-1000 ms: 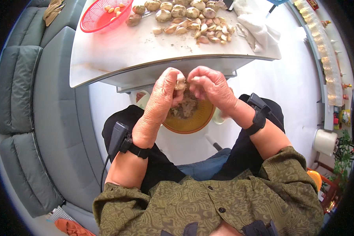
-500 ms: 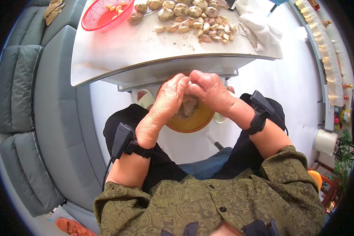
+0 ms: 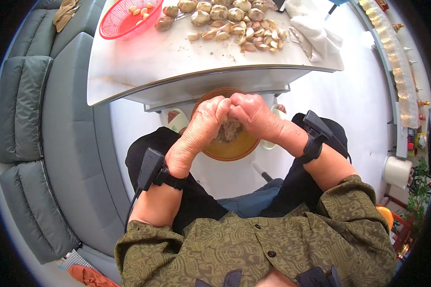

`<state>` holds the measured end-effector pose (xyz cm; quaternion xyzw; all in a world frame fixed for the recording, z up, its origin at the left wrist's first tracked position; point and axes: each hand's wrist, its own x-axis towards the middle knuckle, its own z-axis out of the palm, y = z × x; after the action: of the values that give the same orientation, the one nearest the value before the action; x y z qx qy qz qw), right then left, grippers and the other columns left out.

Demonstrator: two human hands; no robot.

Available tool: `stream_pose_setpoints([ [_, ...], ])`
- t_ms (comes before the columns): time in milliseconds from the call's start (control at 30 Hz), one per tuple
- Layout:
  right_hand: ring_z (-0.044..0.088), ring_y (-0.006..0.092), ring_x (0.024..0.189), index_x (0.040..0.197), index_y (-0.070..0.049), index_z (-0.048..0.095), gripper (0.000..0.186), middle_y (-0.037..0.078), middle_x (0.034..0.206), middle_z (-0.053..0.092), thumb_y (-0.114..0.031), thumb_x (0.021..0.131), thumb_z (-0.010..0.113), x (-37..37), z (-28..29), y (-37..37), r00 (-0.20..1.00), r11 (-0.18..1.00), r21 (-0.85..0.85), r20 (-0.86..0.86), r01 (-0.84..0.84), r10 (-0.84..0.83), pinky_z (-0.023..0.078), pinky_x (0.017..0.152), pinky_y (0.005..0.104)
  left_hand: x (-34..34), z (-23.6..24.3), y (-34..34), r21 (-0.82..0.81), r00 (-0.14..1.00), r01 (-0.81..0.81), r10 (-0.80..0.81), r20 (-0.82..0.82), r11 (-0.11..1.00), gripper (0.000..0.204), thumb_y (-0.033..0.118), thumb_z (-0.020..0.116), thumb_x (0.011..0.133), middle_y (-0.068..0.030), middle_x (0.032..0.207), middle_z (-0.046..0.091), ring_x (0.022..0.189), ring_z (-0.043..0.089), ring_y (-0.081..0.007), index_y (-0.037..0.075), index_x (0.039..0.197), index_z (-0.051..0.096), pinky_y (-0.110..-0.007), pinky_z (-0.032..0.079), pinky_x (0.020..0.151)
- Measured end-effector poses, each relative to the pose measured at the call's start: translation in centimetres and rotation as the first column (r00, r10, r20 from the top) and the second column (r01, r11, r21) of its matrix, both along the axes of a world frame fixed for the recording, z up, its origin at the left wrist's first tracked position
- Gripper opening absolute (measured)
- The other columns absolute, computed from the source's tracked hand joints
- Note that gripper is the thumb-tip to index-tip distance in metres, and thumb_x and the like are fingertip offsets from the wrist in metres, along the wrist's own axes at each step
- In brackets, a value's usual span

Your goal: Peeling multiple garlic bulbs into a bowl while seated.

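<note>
My left hand (image 3: 207, 117) and my right hand (image 3: 255, 113) meet fingertip to fingertip, both closed in a pinch. Whatever sits between the fingers is hidden by them. Beneath them on the floor is a yellow bowl (image 3: 237, 152) with an orange-brown rim; pale, papery scraps (image 3: 232, 130) lie inside it. On the white table ahead, a pile of loose garlic cloves (image 3: 258, 37) lies in front of several whole garlic bulbs (image 3: 220, 13). At the table's left, a red mesh basket (image 3: 114, 24) holds several pale peeled cloves (image 3: 141, 11).
The white table (image 3: 143, 64) has its near edge just beyond my hands. A white cloth (image 3: 311, 36) lies on its right side. A grey sofa (image 3: 74, 129) runs along the left. My feet in light slippers (image 3: 178, 121) flank the bowl. A white bin (image 3: 397, 172) stands at the right.
Both hands have dropped slightly toward me, uncovering more of the bowl's far rim. The fingers have shifted but stay pinched together. The garlic and basket look the same.
</note>
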<state>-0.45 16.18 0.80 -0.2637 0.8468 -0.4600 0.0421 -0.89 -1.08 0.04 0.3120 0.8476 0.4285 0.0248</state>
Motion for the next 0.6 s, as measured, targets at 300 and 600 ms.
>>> stream_pose_setpoints([
  [300, 0.050, 0.0072, 0.050, 0.073, -0.004, 0.054, 0.020, 0.001, 0.065, 0.054, -0.018, 0.084, 0.044, -0.9, 2.3, 0.9, 0.710, 0.920, -0.338, 0.696, 0.198, 0.103, 0.039, 0.045, 0.0220, 0.3, 1.1, -0.2, 0.423, 0.549, -0.316, -0.200, 0.811, 0.849, 0.050, 0.056, 0.036, 0.088, 0.0040, 0.055, 0.037, 0.043, 0.028, -0.0072, 0.010, 0.078, 0.051, -0.023, 0.019, 0.041],
  [600, 0.055, 0.0101, 0.058, 0.083, -0.006, 0.052, 0.012, 0.003, 0.063, 0.053, -0.011, 0.076, 0.060, -1.4, 2.8, 0.2, 0.858, 0.956, -0.259, 0.514, 0.139, 0.015, 0.044, 0.052, 0.0234, -0.2, 0.3, -0.2, 0.331, 0.588, -0.283, -0.111, 0.801, 0.900, 0.060, 0.068, 0.035, 0.083, 0.0067, 0.053, 0.032, 0.043, 0.025, -0.0043, 0.011, 0.076, 0.051, -0.022, 0.016, 0.040],
])
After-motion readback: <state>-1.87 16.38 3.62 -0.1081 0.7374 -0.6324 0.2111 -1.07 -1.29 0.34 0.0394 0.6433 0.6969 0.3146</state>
